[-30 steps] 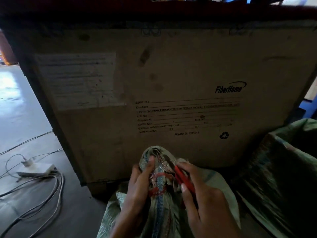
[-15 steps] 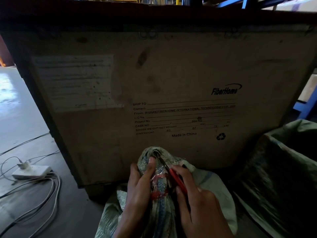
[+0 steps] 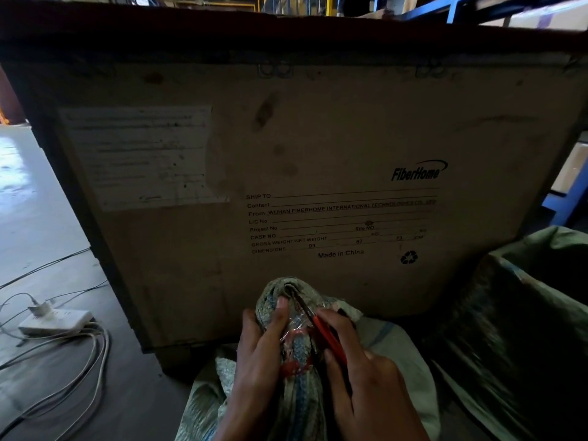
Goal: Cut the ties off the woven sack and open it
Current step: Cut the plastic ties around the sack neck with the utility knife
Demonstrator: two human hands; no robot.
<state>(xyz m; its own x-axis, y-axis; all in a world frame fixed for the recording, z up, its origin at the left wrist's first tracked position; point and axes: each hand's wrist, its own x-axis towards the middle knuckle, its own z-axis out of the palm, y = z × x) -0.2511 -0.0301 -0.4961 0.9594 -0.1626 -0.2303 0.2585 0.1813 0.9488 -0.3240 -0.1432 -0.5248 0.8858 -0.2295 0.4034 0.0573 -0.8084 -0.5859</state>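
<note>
2 hands at sack neck (image 3: 286,300) | left hand (image 3: 261,354) – grip wrapped round it | right hand (image 3: 359,374) – grip pinching red-handled cutters (image 3: 324,332)

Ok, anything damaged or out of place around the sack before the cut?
Mostly fine. The paper label on the crate is peeling at its lower edge, and loose cables sprawl over the floor left. The sack neck remains tied, cutters against it.

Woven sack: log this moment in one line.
left hand: grips bunched neck | right hand: holds red-handled cutter at ties | woven sack: tied shut
</note>
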